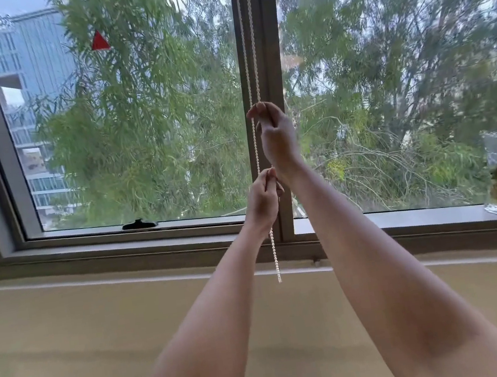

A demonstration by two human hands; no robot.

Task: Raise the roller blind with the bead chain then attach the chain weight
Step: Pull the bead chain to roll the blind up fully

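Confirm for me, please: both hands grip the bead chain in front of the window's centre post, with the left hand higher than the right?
Not quite: the head view shows the right hand higher on the bead chain, the left hand below.

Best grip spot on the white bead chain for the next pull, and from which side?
Pinch one strand of the white bead chain high, where the right hand sits, coming from the room side. It hangs vertical, close against the grey window mullion, so only the front is open. The left hand holds lower down.
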